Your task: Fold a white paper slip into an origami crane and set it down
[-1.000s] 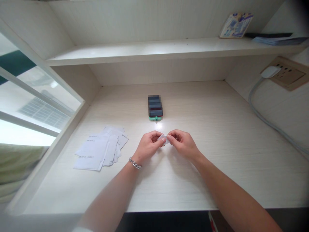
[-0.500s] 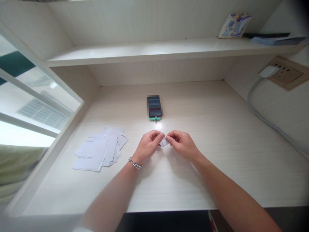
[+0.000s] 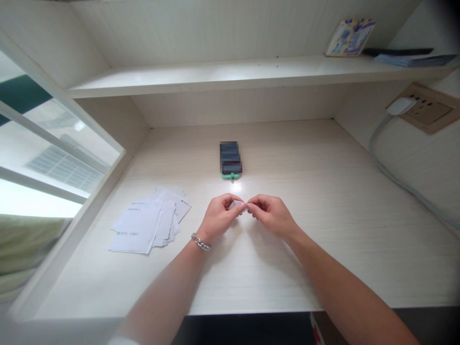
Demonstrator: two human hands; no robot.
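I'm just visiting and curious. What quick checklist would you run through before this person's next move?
Left hand and right hand both pinch the small white paper piece: ok.
Loose white sheets lie apart from the left hand: ok.
Those sheets are squared up: not ok, they lie fanned.
Phone is apart from both hands: ok.
Any writing on the small piece is legible: cannot tell.

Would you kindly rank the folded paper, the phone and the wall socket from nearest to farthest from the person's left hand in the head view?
1. Folded paper, pinched, just to its right.
2. Phone, ahead on the desk.
3. Wall socket, far right on the wall.
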